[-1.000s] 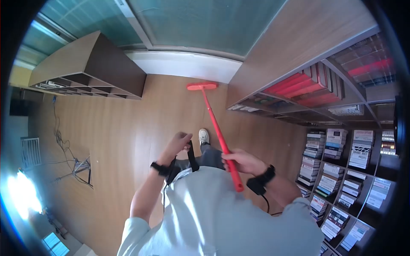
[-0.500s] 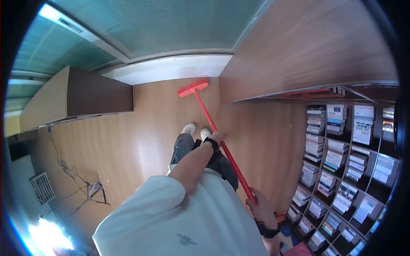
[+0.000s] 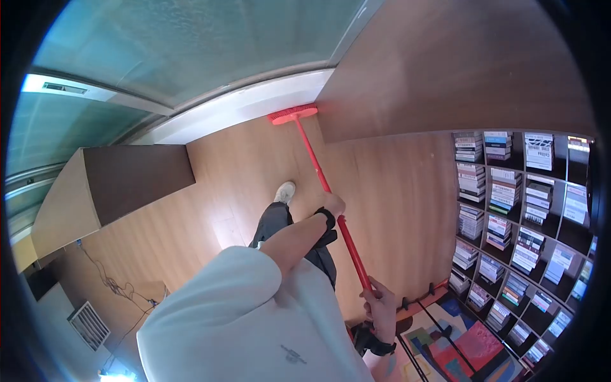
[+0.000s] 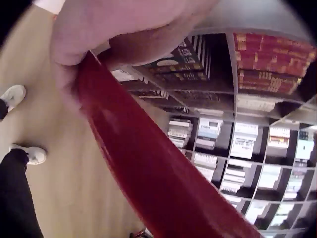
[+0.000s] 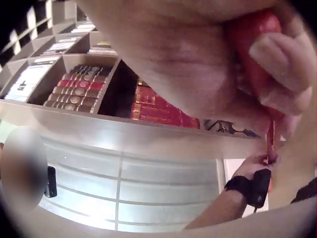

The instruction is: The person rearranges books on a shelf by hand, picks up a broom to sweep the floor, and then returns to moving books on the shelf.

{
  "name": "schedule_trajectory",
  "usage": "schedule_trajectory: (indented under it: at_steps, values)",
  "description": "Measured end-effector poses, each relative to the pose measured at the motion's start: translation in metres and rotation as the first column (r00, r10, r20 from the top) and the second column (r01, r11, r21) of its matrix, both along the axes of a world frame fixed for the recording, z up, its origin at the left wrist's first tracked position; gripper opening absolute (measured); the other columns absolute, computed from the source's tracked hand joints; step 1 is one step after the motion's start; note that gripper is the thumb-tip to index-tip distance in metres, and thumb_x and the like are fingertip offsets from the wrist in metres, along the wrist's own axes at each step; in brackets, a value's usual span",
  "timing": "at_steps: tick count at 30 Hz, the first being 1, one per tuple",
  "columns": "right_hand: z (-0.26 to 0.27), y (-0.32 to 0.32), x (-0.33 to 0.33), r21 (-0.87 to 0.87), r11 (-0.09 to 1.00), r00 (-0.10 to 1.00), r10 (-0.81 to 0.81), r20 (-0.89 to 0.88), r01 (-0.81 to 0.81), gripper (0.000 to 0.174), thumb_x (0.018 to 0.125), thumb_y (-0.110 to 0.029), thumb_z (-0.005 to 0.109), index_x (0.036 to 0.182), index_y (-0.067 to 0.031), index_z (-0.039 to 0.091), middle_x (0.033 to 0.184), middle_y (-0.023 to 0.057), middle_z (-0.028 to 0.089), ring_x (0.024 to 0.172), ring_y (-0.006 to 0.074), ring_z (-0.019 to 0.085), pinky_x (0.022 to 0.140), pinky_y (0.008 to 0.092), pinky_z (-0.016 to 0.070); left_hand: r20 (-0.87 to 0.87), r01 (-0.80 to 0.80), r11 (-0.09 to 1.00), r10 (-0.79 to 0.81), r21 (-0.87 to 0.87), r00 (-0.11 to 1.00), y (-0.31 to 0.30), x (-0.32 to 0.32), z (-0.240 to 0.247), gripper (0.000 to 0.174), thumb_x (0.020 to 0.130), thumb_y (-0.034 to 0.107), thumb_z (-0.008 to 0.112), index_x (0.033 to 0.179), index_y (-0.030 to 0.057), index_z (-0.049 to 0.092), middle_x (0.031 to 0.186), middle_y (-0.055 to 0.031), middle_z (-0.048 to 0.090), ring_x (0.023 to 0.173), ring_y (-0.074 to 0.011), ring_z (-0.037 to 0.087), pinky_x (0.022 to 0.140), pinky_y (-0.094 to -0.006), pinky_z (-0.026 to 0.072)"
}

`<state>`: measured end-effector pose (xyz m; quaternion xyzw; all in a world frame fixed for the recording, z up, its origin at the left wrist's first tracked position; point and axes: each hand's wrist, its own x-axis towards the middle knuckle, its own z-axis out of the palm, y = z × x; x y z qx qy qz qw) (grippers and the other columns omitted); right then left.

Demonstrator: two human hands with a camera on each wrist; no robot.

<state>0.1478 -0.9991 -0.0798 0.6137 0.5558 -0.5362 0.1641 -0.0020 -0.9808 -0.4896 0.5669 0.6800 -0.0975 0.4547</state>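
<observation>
A red push broom (image 3: 352,249) slants across the head view. Its bristled head (image 3: 294,114) is on the wood floor, by the white base of the wall and close to the corner of a brown cabinet. My left hand (image 3: 332,205) grips the handle around its middle. Farther back, my right hand (image 3: 380,302) holds the upper part of the handle. In the left wrist view the fingers (image 4: 74,82) curl around the red shaft. The right wrist view has the handle's rounded end within my right hand (image 5: 188,64).
Shelves of stacked books (image 3: 503,191) line the right side. A brown cabinet (image 3: 445,70) stands at the front right, a lower one (image 3: 137,181) at the left. Cables (image 3: 114,280) lie on the floor at left. A colourful patterned panel (image 3: 445,347) is behind my right hand.
My left hand has come from my waist to grip the middle of the handle. My right hand has moved back along it. The broom head has swung toward the cabinet corner.
</observation>
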Motion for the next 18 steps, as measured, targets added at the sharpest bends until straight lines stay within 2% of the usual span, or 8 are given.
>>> schedule_trajectory:
  at_steps: [1, 4, 5, 7, 12, 14, 16, 18]
  values:
    - [0.006, -0.003, -0.003, -0.094, 0.989, 0.993, -0.113, -0.014, 0.111, 0.044, 0.087, -0.007, 0.057, 0.13, -0.0005, 0.049, 0.074, 0.0035, 0.058, 0.046, 0.0038, 0.041, 0.038, 0.0181, 0.0302, -0.023, -0.023, 0.985, 0.019, -0.173, 1.0, 0.013, 0.002, 0.005, 0.038, 0.07, 0.046, 0.072, 0.101, 0.022, 0.071, 0.097, -0.0122, 0.069, 0.084, -0.0355, 0.065, 0.069, -0.0698, 0.0426]
    - [0.014, -0.011, 0.01, -0.201, 0.952, 0.972, -0.233, 0.015, 0.231, 0.045, 0.087, -0.006, 0.057, 0.131, -0.0006, 0.047, 0.074, 0.0044, 0.057, 0.045, 0.0042, 0.041, 0.036, 0.018, 0.0301, -0.181, -0.073, 0.995, 0.061, -0.061, 0.982, -0.002, 0.046, -0.061, 0.04, 0.058, 0.048, 0.078, 0.087, 0.0216, 0.074, 0.08, -0.0079, 0.07, 0.079, -0.0325, 0.066, 0.068, -0.0634, 0.0465]
    - [0.015, -0.014, 0.018, -0.216, 0.946, 0.971, -0.238, 0.038, 0.24, 0.046, 0.087, -0.006, 0.057, 0.131, -0.0005, 0.047, 0.074, 0.0046, 0.057, 0.044, 0.0042, 0.041, 0.035, 0.018, 0.0301, -0.18, -0.069, 0.996, 0.056, -0.064, 0.982, -0.034, 0.043, -0.017, 0.04, 0.058, 0.048, 0.078, 0.087, 0.0216, 0.074, 0.08, -0.0079, 0.07, 0.079, -0.0325, 0.066, 0.068, -0.0634, 0.0465]
    - [0.025, -0.012, 0.04, -0.223, 0.94, 0.965, -0.264, 0.008, 0.259, 0.047, 0.088, -0.006, 0.057, 0.133, -0.0005, 0.045, 0.073, 0.0044, 0.057, 0.045, 0.0035, 0.041, 0.036, 0.0172, 0.0304, 0.092, 0.094, 0.996, -0.092, -0.012, 0.992, -0.028, 0.004, 0.097, 0.029, 0.081, 0.03, 0.059, 0.107, 0.0214, 0.07, 0.103, -0.0107, 0.068, 0.1, -0.0316, 0.062, 0.08, -0.0661, 0.0394]
    - [0.034, -0.014, 0.044, -0.167, 0.969, 0.979, -0.194, -0.063, 0.181, 0.043, 0.088, -0.006, 0.055, 0.131, 0.0007, 0.048, 0.073, 0.0042, 0.06, 0.046, 0.0029, 0.043, 0.038, 0.0168, 0.0324, 0.129, 0.141, 0.984, -0.155, 0.108, 0.979, -0.045, 0.001, 0.086, 0.041, 0.063, 0.042, 0.075, 0.098, 0.0201, 0.072, 0.097, -0.0086, 0.069, 0.093, -0.032, 0.064, 0.082, -0.0637, 0.0435]
    - [0.014, -0.021, 0.027, -0.112, 0.99, 0.992, -0.095, -0.078, 0.086, 0.043, 0.088, -0.006, 0.055, 0.13, 0.0018, 0.047, 0.078, 0.0061, 0.062, 0.045, 0.0032, 0.041, 0.038, 0.0173, 0.0312, -0.064, 0.1, 0.974, -0.089, 0.203, 0.994, -0.053, -0.009, 0.063, 0.053, 0.054, 0.049, 0.079, 0.097, 0.0205, 0.073, 0.096, -0.0064, 0.07, 0.092, -0.0325, 0.065, 0.082, -0.0592, 0.0465]
    - [0.004, -0.028, 0.001, -0.056, 0.998, 0.997, 0.009, -0.08, -0.014, 0.043, 0.089, -0.005, 0.056, 0.13, 0.0029, 0.047, 0.083, 0.0081, 0.063, 0.045, 0.0036, 0.038, 0.038, 0.0178, 0.03, -0.109, -0.043, 0.827, 0.125, 0.561, 0.986, -0.082, -0.034, 0.045, 0.02, 0.051, 0.034, 0.076, 0.058, 0.0189, 0.065, 0.061, -0.0069, 0.059, 0.07, -0.03, 0.063, 0.061, -0.0477, 0.047]
    - [0.005, -0.035, -0.016, -0.094, 0.99, 0.987, -0.113, -0.11, 0.103, 0.041, 0.09, -0.006, 0.054, 0.129, 0.0038, 0.047, 0.084, 0.0081, 0.065, 0.045, 0.0037, 0.036, 0.039, 0.0177, 0.0294, 0.034, -0.208, 0.766, 0.237, 0.608, 0.971, -0.096, -0.029, 0.021, 0.021, 0.053, 0.034, 0.075, 0.061, 0.0167, 0.065, 0.061, -0.0068, 0.06, 0.067, -0.0289, 0.063, 0.06, -0.0477, 0.0473]
